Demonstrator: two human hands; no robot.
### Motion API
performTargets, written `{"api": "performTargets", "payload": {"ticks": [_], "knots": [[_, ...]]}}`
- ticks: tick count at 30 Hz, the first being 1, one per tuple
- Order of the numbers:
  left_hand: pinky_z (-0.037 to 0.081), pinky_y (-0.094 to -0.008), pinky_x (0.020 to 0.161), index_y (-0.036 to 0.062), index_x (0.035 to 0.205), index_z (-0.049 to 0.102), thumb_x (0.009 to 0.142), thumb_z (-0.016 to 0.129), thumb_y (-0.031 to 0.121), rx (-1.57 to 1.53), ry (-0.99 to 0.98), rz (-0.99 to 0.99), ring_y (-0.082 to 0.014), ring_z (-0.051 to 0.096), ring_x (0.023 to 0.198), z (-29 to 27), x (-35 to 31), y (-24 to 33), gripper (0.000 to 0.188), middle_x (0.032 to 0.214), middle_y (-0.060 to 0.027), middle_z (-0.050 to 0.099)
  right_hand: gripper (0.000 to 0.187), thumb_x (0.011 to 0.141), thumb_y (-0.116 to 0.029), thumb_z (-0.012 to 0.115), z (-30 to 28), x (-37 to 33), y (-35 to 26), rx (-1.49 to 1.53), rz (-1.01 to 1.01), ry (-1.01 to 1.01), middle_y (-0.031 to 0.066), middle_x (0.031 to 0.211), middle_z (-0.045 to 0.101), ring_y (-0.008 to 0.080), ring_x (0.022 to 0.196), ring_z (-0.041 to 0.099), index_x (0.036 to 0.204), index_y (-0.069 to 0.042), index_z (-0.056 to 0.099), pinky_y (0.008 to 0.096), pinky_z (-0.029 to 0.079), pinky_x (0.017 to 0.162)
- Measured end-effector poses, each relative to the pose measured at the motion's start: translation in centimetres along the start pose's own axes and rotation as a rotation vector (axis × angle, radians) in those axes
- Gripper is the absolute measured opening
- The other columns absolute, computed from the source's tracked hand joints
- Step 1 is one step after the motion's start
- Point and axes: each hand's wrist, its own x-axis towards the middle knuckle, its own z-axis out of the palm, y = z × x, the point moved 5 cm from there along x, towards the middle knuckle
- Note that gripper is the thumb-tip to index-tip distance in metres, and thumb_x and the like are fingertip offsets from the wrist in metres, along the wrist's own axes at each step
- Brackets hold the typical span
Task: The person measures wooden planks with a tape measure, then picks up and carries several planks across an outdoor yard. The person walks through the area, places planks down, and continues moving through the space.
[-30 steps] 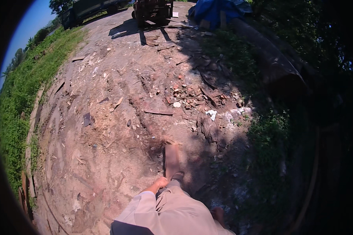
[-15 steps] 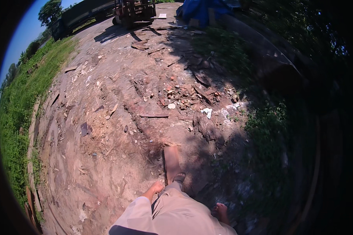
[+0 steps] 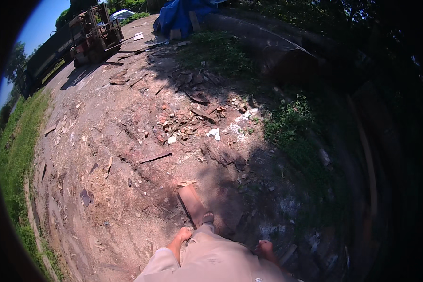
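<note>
My left hand (image 3: 185, 233) hangs at my left side by the beige clothing (image 3: 211, 256), its fingers curled in with nothing seen in them. On the other side my right hand (image 3: 265, 246), partly in shade, is also closed, and no object shows in it. My sandalled foot (image 3: 207, 218) is at the near end of a flat reddish-brown wooden board (image 3: 191, 202) lying on the dirt. Neither hand touches the board. Splintered wood shows at its far end.
Ahead lie brick and wood rubble (image 3: 188, 124), a thin wooden strip (image 3: 156, 158) and a white scrap (image 3: 214, 134). A forklift (image 3: 96, 35) stands at the far left. A blue tarp (image 3: 176, 19) is at the back; grass (image 3: 16, 145) borders the left, shaded plants (image 3: 291, 115) the right.
My view has turned to the right, so the forklift and rubble sit farther left. My right hand has come a little forward into view; both hands stay closed.
</note>
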Motion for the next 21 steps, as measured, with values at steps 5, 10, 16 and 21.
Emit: {"api": "performTargets", "payload": {"ticks": [5,10,16,21], "knots": [[0.049,-0.0369,0.071,0.0034,0.090,0.068,0.071,0.052,0.016,0.142,-0.095,0.061,-0.0305,0.065,0.081,0.2,1.8,0.5,0.028,0.090,-0.0192,0.066,0.017,0.085,-0.018,0.058,0.4,-1.0,-0.2,0.048,0.008,0.054,0.0104,0.067,0.060,0.0224,0.056,0.061,0.082,-0.001,0.061,0.0384,0.054,0.052],[0.051,-0.0364,0.073,0.0058,0.089,0.068,0.070,0.054,0.020,0.380,-0.133,0.193,-0.0300,0.065,0.084,0.0,2.7,1.0,0.028,0.090,-0.0189,0.066,0.020,0.085,-0.021,0.057,1.0,-0.9,-0.7,-0.109,-0.021,-0.008,0.0084,0.064,0.060,0.0216,0.056,0.062,0.081,-0.001,0.062,0.0371,0.052,0.049],[0.047,-0.0332,0.062,0.0063,0.090,0.069,0.074,0.059,0.023,0.132,-0.048,0.098,-0.0217,0.058,0.069,-1.1,0.1,2.5,0.025,0.081,-0.0117,0.064,0.020,0.088,-0.022,0.053,1.7,-0.2,-1.0,-0.255,-0.006,-0.090,0.0118,0.076,0.062,0.0228,0.063,0.063,0.085,-0.003,0.059,0.0367,0.049,0.049],[0.045,-0.0389,0.088,0.0046,0.099,0.066,0.072,0.052,0.022,0.022,0.021,0.006,-0.0352,0.058,0.103,-2.3,-3.5,4.1,0.036,0.105,-0.0214,0.062,0.018,0.085,-0.015,0.051,2.7,-1.7,-4.9,-0.384,-0.350,-0.183,0.0093,0.064,0.057,0.0196,0.054,0.057,0.070,-0.008,0.055,0.0359,0.044,0.045]]}}
